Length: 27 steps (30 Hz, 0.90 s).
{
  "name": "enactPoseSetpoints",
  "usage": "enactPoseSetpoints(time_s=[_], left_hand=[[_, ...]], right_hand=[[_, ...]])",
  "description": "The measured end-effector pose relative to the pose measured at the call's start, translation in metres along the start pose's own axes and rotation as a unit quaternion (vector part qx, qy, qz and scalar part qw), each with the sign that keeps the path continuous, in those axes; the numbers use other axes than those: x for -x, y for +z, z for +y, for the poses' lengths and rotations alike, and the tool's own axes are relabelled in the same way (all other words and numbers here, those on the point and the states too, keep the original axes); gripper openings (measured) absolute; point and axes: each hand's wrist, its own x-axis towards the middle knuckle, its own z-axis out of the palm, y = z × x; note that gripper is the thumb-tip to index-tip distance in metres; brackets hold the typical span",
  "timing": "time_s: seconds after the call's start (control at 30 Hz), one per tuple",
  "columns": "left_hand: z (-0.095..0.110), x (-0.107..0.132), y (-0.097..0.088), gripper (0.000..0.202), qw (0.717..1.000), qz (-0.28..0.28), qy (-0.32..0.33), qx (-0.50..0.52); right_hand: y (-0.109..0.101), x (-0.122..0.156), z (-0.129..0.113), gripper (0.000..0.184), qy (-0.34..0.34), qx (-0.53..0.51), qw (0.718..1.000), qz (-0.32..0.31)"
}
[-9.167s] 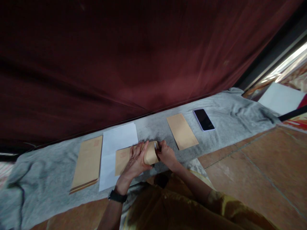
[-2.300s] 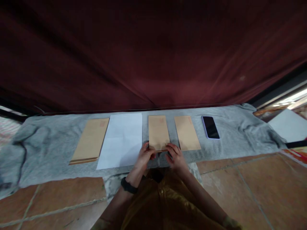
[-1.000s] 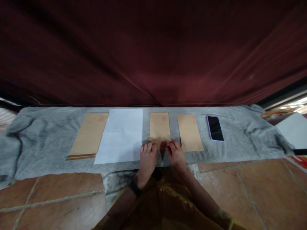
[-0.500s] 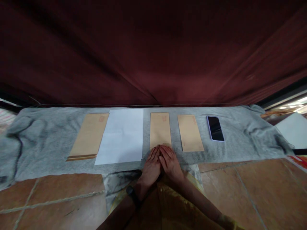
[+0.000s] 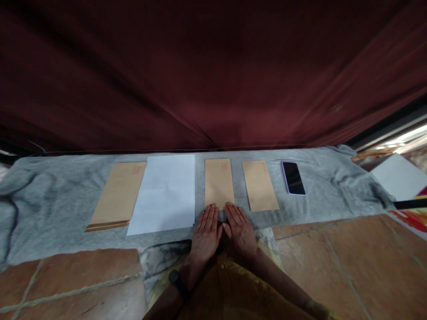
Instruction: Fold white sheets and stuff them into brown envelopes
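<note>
My left hand (image 5: 205, 231) and my right hand (image 5: 239, 229) lie flat side by side on the grey cloth (image 5: 60, 200), fingers stretched out and holding nothing. Their fingertips touch the near edge of a brown envelope (image 5: 219, 182) that lies flat just beyond them. A second brown envelope (image 5: 259, 185) lies to its right. A white sheet of paper (image 5: 165, 192) lies to the left, and beyond it a stack of brown envelopes (image 5: 116, 195). A dark band sits on my left wrist.
A phone (image 5: 292, 177) with a dark screen lies on the cloth right of the envelopes. A dark red curtain (image 5: 213, 75) hangs behind the cloth. Reddish floor tiles (image 5: 350, 262) run along the near side. A white sheet (image 5: 398, 176) lies at the far right.
The envelope that both hands held and bent earlier now lies flat in the row. My hands have drawn back to its near edge and spread flat, side by side.
</note>
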Motion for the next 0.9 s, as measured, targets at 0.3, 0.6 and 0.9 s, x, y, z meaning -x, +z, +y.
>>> enactPoseSetpoints(time_s=[0.3, 0.6, 0.9], left_hand=[[0.002, 0.005, -0.003, 0.058, 0.999, 0.02, -0.036, -0.015], [0.009, -0.011, 0.004, 0.062, 1.0, 0.004, 0.017, -0.007], [0.005, -0.006, 0.008, 0.061, 0.999, 0.027, 0.003, -0.028]], right_hand=[[-0.002, 0.014, 0.013, 0.057, 0.017, 0.02, 0.999, 0.02], [0.004, 0.001, 0.0, 0.053, 0.008, 0.014, 1.0, 0.023], [0.003, -0.011, -0.004, 0.052, -0.001, 0.001, 1.0, 0.002]])
